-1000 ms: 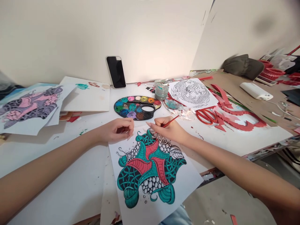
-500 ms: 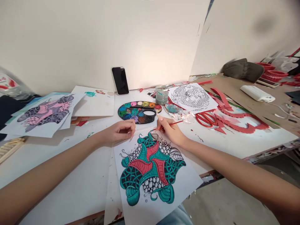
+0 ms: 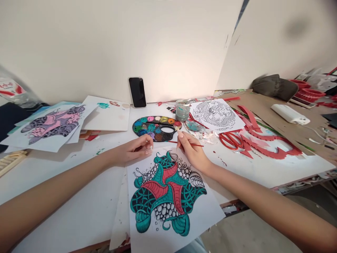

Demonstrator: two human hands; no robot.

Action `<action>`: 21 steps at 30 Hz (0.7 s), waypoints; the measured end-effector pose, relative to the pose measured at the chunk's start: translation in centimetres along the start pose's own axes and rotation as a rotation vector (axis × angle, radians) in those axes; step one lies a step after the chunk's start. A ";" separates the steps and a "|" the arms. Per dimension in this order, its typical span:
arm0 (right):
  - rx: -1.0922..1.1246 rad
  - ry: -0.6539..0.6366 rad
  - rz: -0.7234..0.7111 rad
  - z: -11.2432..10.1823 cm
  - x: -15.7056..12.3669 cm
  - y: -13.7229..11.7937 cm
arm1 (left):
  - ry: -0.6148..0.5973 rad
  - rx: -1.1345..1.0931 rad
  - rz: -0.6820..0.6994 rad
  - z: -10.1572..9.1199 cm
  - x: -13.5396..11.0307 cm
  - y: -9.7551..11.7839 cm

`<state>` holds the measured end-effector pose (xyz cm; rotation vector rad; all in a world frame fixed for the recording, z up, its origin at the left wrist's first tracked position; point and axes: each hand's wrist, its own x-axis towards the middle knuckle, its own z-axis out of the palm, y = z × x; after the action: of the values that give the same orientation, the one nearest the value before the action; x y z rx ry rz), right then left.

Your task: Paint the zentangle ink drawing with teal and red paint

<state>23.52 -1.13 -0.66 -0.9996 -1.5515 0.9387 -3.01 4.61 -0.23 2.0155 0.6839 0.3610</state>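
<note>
A thin red paintbrush (image 3: 196, 145) is pinched in my right hand (image 3: 191, 149), its tip end pointing left beside the oval paint palette (image 3: 159, 131). Below my hands lies a sheet with a swirling printed pattern (image 3: 168, 189), coloured teal and red, with some shapes still white. My left hand (image 3: 139, 147) rests near the sheet's top left corner, fingers loosely curled, a gap between thumb and forefinger, nothing in it. The palette's wells hold many colours. Behind its right end stands a cloudy water jar (image 3: 182, 111).
Against the wall leans a phone (image 3: 137, 92). Painted sheets (image 3: 52, 123) and a white board (image 3: 105, 117) lie left. On the right are a dragon line drawing (image 3: 216, 115), red scissors (image 3: 231, 140), red paper strips (image 3: 276, 144), a white power adapter (image 3: 289, 114) and a cap (image 3: 273, 87).
My right hand has shifted slightly down, and the brush now lies flatter, its left end showing by the palette. The thumb and forefinger of my left hand have parted a little. The view has shifted slightly.
</note>
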 end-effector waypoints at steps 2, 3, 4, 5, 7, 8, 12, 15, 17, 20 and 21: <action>-0.010 -0.025 0.012 -0.2 0.1 0.0 | 0.022 0.094 -0.023 0.1 0.0 0.1; -0.013 -0.039 0.011 -0.2 0.2 0.0 | 0.023 0.145 -0.034 0.1 0.0 0.2; -0.015 -0.051 0.009 -0.3 0.3 0.1 | 0.018 0.187 -0.041 0.1 0.0 0.4; -0.014 -0.066 0.008 -0.3 0.4 0.2 | 0.010 0.220 -0.043 0.1 0.0 0.5; -0.007 -0.089 0.007 -0.2 0.5 0.5 | -0.002 0.275 -0.031 0.1 0.1 0.8; 0.000 -0.094 0.004 -0.1 0.6 0.7 | -0.005 0.298 -0.018 0.1 0.1 1.0; 0.019 -0.088 -0.021 -0.1 1.7 0.6 | -0.007 0.362 0.048 0.0 0.2 1.1; -0.091 -0.181 -0.068 -0.1 4.6 -0.6 | 0.011 0.428 0.090 0.0 0.2 0.9; -0.187 -0.236 -0.126 0.4 7.4 -1.6 | 0.031 0.459 0.092 0.0 0.1 0.7; -0.275 -0.257 -0.148 2.4 12.0 -2.6 | 0.034 0.456 0.065 0.0 0.0 0.5; -0.304 -0.268 -0.150 3.2 13.3 -2.6 | 0.027 0.447 0.054 0.0 0.0 0.5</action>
<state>18.26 10.14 5.62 -0.9776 -2.0111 0.7685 -2.83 4.45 0.16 2.4594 0.7791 0.2845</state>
